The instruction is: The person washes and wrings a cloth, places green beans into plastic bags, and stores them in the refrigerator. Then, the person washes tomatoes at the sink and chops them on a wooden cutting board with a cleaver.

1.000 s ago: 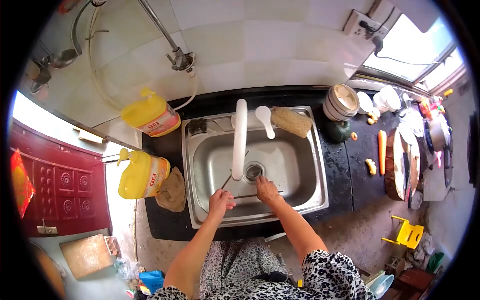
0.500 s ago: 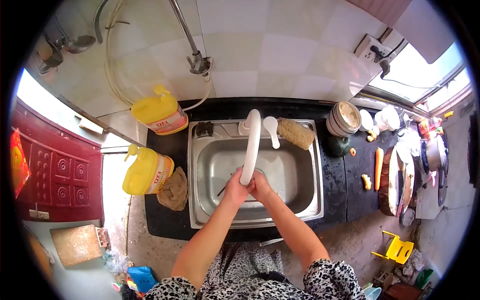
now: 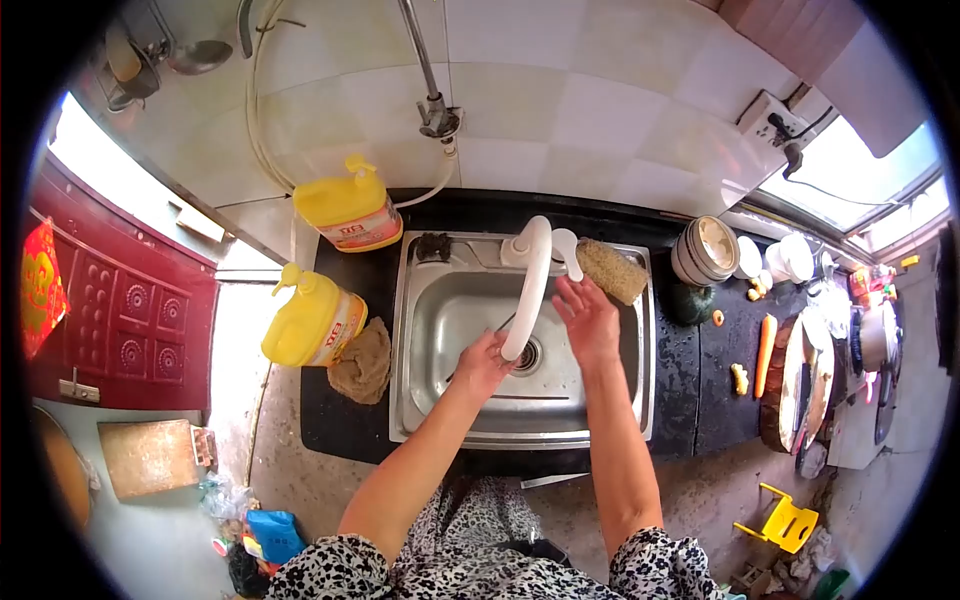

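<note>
A white curved faucet [image 3: 538,270] arches over the stainless steel sink [image 3: 420,330]. My left hand [image 3: 484,364] is beside the lower end of the spout, its fingers loosely bent and holding nothing I can see. My right hand [image 3: 590,325] is raised right of the spout with its fingers apart. Its fingertips are close to the white faucet lever [image 3: 568,255]; whether they touch it I cannot tell. A thin dark line shows in the basin on both sides of my left hand, too unclear to name. The drain [image 3: 528,352] lies behind the spout's end.
Two yellow pump jugs [image 3: 350,212] and a brown cloth [image 3: 362,362] are left of the sink. A loofah-like scrubber [image 3: 612,272] lies on its back right rim. Stacked bowls [image 3: 706,250], a carrot [image 3: 766,355] and a round cutting board [image 3: 800,385] sit on the right.
My hands were together under the spout and have come apart. The right hand has moved up and right toward the lever; the left stays by the spout. The view has shifted slightly.
</note>
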Motion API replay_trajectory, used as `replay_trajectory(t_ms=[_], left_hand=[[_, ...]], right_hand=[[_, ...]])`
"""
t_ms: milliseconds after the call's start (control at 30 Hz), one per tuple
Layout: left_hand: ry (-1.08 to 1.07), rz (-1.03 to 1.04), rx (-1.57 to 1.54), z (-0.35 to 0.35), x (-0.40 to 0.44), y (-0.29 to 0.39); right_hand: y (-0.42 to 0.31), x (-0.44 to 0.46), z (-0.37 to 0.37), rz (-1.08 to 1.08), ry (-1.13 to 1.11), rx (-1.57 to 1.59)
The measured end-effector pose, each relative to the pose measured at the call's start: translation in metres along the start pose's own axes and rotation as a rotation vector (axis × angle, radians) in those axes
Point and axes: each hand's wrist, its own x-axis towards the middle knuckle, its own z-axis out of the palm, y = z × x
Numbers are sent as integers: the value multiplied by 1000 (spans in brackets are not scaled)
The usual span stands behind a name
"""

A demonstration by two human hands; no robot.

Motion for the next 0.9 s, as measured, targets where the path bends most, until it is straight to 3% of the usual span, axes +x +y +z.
replay_trajectory(t_ms=[100,167,200,267,333,367,467,500,533,567,600,700,800,900], left_hand=[[-74,128,33,-7,24,-17],[15,-27,-224,16,8,-5],[-203,-104,-334,-16,34,-16],[-264,-55,108,-37,43,-15],[159,188,885,-16,34,-26],[385,303,1269,-3,25,-29],[114,936,1528,8,-51,33],[59,938,1475,0,-61,41],[191,1014,1753,-21,-72,49],[315,1033,1915,-44,-81,55],[447,1043,2074,-66,-91,61],[663,863,2180,-106,-106,65],[804,696,2228,-131,-113,51],[748,888,2085,-157,-124,45]], right_hand=[[46,-18,-7,98,-18,10],[87,-21,-30,413,-309,287],[101,-23,-35,529,-411,376],[108,-33,-11,587,-500,491],[113,-47,26,492,-167,282],[122,-40,22,571,-198,388],[132,-31,19,486,-262,95],[135,-28,16,453,-285,-8],[117,-37,36,434,-269,-177],[101,-44,52,413,-251,-347],[92,-47,55,262,-324,-647],[125,-13,1,-66,-417,-1116],[120,-28,5,39,-348,-1127],[125,-34,4,67,-418,-1319]])
